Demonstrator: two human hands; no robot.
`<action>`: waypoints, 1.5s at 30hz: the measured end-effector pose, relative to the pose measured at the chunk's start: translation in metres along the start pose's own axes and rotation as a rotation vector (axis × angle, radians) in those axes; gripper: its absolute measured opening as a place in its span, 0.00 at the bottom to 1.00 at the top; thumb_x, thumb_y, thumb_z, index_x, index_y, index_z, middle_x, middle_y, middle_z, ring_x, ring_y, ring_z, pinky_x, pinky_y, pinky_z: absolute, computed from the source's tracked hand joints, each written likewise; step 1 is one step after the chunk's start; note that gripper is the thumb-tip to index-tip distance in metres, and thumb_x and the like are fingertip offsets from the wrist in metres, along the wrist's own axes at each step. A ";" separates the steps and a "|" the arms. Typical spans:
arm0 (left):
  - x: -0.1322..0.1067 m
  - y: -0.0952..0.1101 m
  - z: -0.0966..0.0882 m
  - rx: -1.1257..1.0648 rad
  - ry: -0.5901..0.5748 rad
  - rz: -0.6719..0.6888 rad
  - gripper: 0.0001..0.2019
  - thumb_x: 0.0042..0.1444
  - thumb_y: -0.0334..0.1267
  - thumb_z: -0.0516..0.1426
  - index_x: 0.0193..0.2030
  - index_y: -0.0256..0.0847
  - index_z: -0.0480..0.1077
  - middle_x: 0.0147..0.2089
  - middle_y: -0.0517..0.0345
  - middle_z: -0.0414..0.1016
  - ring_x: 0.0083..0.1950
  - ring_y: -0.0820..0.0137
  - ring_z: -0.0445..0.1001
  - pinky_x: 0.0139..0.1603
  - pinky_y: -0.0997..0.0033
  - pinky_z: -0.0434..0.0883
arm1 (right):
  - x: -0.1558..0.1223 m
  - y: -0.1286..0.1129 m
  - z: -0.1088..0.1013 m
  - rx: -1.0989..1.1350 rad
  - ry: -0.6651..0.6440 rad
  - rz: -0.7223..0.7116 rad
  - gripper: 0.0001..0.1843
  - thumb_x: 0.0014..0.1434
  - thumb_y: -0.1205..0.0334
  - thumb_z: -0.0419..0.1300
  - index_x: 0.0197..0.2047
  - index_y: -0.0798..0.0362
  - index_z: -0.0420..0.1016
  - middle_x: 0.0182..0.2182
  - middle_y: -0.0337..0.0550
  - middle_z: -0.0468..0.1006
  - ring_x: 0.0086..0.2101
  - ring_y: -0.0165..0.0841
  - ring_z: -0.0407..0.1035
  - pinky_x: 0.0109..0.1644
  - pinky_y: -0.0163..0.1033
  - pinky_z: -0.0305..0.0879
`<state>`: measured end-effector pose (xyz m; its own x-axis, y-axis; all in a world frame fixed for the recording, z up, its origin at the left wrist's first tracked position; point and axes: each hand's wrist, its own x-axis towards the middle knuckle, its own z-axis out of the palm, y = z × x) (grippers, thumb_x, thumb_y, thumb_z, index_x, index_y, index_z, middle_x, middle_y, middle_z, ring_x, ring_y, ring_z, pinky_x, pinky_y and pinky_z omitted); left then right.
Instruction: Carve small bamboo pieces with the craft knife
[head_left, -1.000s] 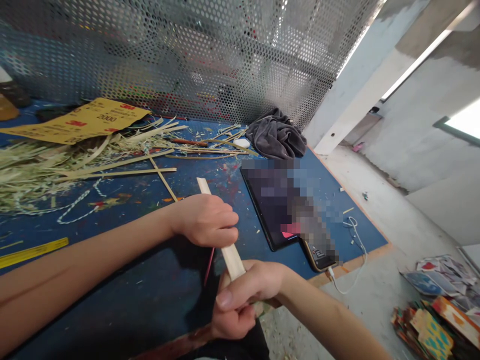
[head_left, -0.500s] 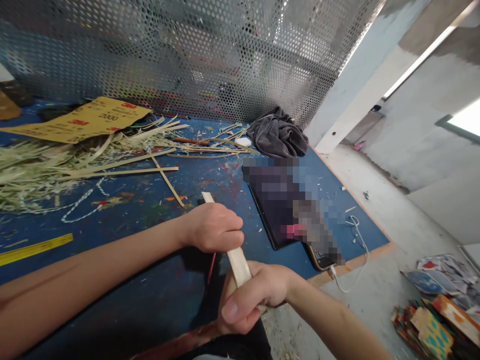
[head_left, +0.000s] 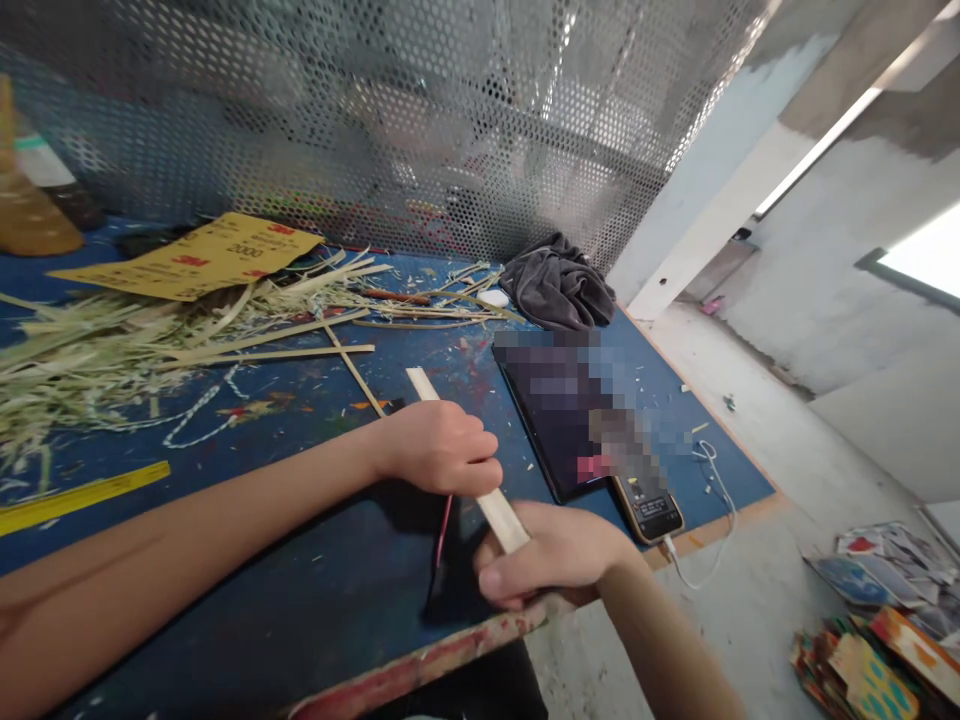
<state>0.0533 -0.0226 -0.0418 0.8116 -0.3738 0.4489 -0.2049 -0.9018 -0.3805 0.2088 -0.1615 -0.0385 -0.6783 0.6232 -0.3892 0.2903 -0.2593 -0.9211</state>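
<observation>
A pale, flat bamboo strip [head_left: 504, 521] slants over the near part of the blue table, its far end pointing away from me. My left hand [head_left: 442, 447] is closed around its upper part, and the tip sticks out beyond the knuckles. Lower down, my right hand [head_left: 559, 555] grips the near end with the thumb along it. A thin pinkish-red rod [head_left: 444, 530] shows below my left hand; whether that hand holds it I cannot tell.
Bamboo shavings [head_left: 97, 350] heap at the left beneath yellow sandpaper [head_left: 225, 255]. Right of my hands lie a tablet [head_left: 536, 420] and a charging phone [head_left: 651, 508]. A grey cloth [head_left: 559, 285] sits by the perforated metal screen [head_left: 375, 130]. A yellow strip [head_left: 90, 495] lies left.
My right hand has shifted right and upward, away from my lap. The bamboo strip has swung to a flatter slant, with my left hand still around it. The view has shifted slightly.
</observation>
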 end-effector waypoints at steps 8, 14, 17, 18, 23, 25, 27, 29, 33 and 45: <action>-0.018 -0.018 0.011 0.189 -0.315 -0.203 0.07 0.58 0.28 0.51 0.30 0.40 0.66 0.24 0.58 0.69 0.22 0.69 0.68 0.17 0.71 0.48 | -0.060 0.060 -0.027 -0.795 1.701 0.423 0.44 0.48 0.39 0.59 0.61 0.59 0.59 0.54 0.63 0.67 0.53 0.56 0.62 0.55 0.58 0.56; -0.017 0.000 -0.004 0.227 -0.317 -0.298 0.06 0.58 0.29 0.52 0.30 0.40 0.66 0.24 0.58 0.69 0.22 0.67 0.70 0.18 0.72 0.50 | -0.067 0.082 -0.047 -0.707 1.651 0.433 0.48 0.50 0.38 0.56 0.65 0.64 0.54 0.53 0.65 0.69 0.54 0.53 0.64 0.56 0.54 0.59; -0.026 0.009 -0.029 0.267 -0.298 -0.322 0.07 0.58 0.29 0.51 0.31 0.40 0.65 0.24 0.59 0.69 0.22 0.68 0.69 0.18 0.71 0.51 | -0.067 0.083 -0.049 -0.784 1.606 0.414 0.45 0.51 0.38 0.54 0.64 0.61 0.58 0.52 0.61 0.71 0.54 0.52 0.65 0.57 0.56 0.58; -0.029 0.009 -0.039 0.289 -0.280 -0.318 0.06 0.58 0.28 0.51 0.31 0.40 0.65 0.24 0.59 0.69 0.23 0.68 0.69 0.18 0.71 0.51 | -0.066 0.081 -0.050 -0.819 1.594 0.432 0.44 0.52 0.38 0.53 0.64 0.60 0.58 0.52 0.60 0.71 0.54 0.53 0.64 0.57 0.57 0.58; -0.035 -0.002 -0.094 0.344 -0.180 -0.358 0.10 0.62 0.30 0.48 0.31 0.41 0.66 0.25 0.59 0.70 0.24 0.70 0.68 0.22 0.69 0.56 | -0.046 0.025 -0.039 -0.995 1.612 0.212 0.45 0.54 0.38 0.56 0.67 0.55 0.53 0.62 0.60 0.58 0.63 0.55 0.51 0.62 0.62 0.51; -0.034 -0.009 -0.115 0.199 -0.161 -0.519 0.10 0.65 0.35 0.46 0.36 0.41 0.67 0.27 0.60 0.73 0.26 0.71 0.71 0.24 0.71 0.58 | -0.031 -0.024 -0.031 -0.999 1.357 -0.128 0.39 0.58 0.44 0.56 0.68 0.48 0.49 0.64 0.54 0.55 0.63 0.46 0.52 0.63 0.55 0.53; -0.032 -0.014 -0.132 -0.020 -0.141 -0.729 0.10 0.65 0.37 0.46 0.44 0.41 0.66 0.30 0.62 0.75 0.27 0.73 0.72 0.25 0.74 0.60 | -0.011 -0.077 -0.024 -0.964 1.085 -0.430 0.33 0.60 0.50 0.57 0.65 0.45 0.53 0.62 0.50 0.61 0.58 0.40 0.60 0.60 0.48 0.60; -0.031 -0.016 -0.146 -0.210 -0.119 -0.881 0.09 0.64 0.37 0.45 0.43 0.41 0.65 0.29 0.64 0.73 0.26 0.75 0.71 0.26 0.76 0.62 | 0.012 -0.121 -0.020 -0.951 0.838 -0.611 0.21 0.62 0.55 0.57 0.57 0.48 0.63 0.52 0.47 0.71 0.49 0.35 0.68 0.52 0.42 0.65; -0.036 -0.020 -0.166 -0.365 -0.052 -0.997 0.14 0.66 0.38 0.43 0.32 0.40 0.63 0.24 0.66 0.68 0.23 0.78 0.66 0.26 0.78 0.62 | 0.053 -0.163 -0.019 -0.937 0.864 -0.708 0.08 0.66 0.63 0.51 0.38 0.53 0.70 0.30 0.38 0.74 0.30 0.28 0.66 0.34 0.34 0.60; -0.053 -0.029 -0.176 -0.018 -0.426 -0.903 0.15 0.66 0.43 0.45 0.39 0.43 0.71 0.31 0.60 0.78 0.29 0.70 0.75 0.26 0.74 0.60 | 0.074 -0.145 -0.026 -1.351 0.824 -0.481 0.13 0.68 0.62 0.49 0.37 0.56 0.71 0.34 0.46 0.75 0.35 0.34 0.68 0.37 0.38 0.61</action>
<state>-0.0804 -0.0147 0.0874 0.7951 0.5592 0.2347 0.5801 -0.8142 -0.0255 0.1336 -0.0587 0.0668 -0.4847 0.7645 0.4249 0.8117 0.5742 -0.1072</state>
